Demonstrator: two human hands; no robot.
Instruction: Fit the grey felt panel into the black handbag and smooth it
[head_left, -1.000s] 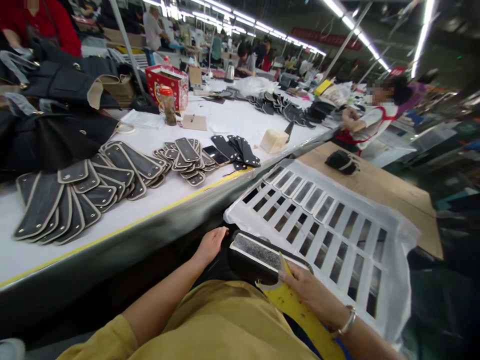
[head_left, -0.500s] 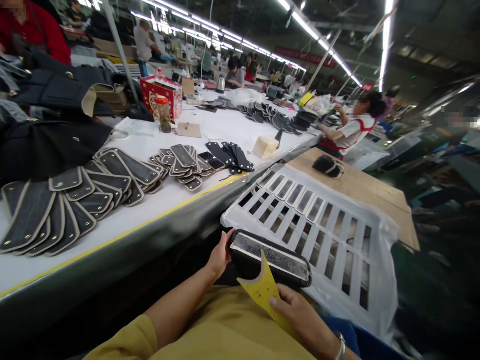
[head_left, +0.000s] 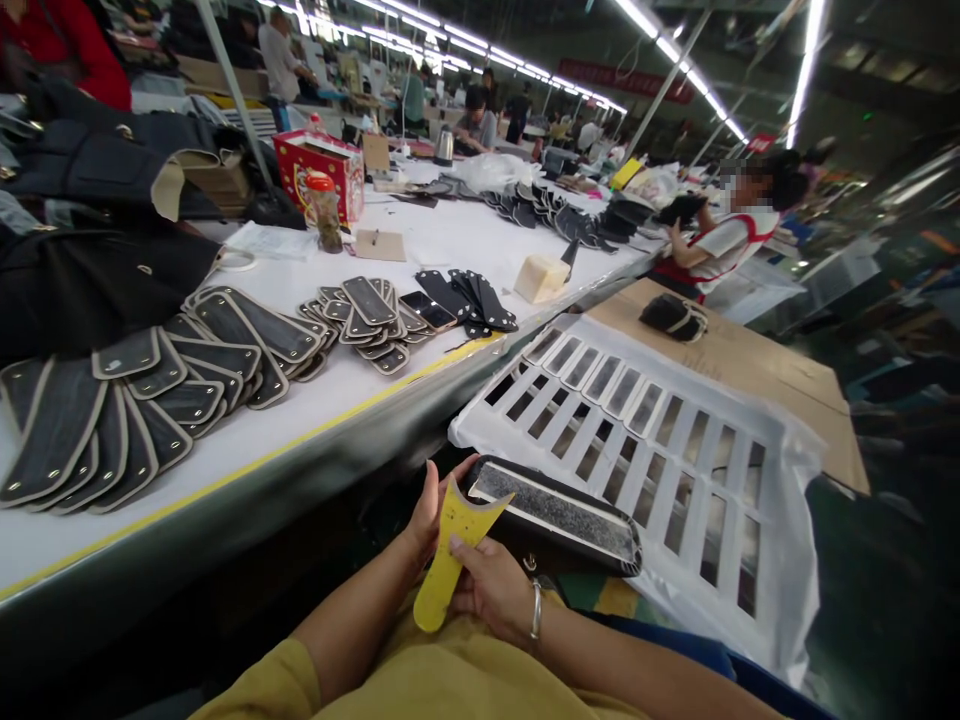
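Observation:
On my lap lies a long black leather piece [head_left: 559, 515] with a pale edge and a grey, grainy face. My right hand [head_left: 491, 590] is closed round a flat yellow scraper [head_left: 452, 550], whose forked tip touches the piece's left end. My left hand [head_left: 429, 505] cups that same end of the piece, with fingers curled against it behind the scraper.
A white slatted crate [head_left: 750, 490] in a plastic bag stands just right of my lap. A white table with a yellow front stripe [head_left: 315, 430] carries fanned rows of black leather pieces [head_left: 150, 390], a phone [head_left: 427, 310] and a red box [head_left: 319, 165]. A person [head_left: 720, 240] works at the far right.
My right hand has carried the yellow scraper leftward along the black piece to its left end. My left hand has moved from open beside the piece to cupping its end.

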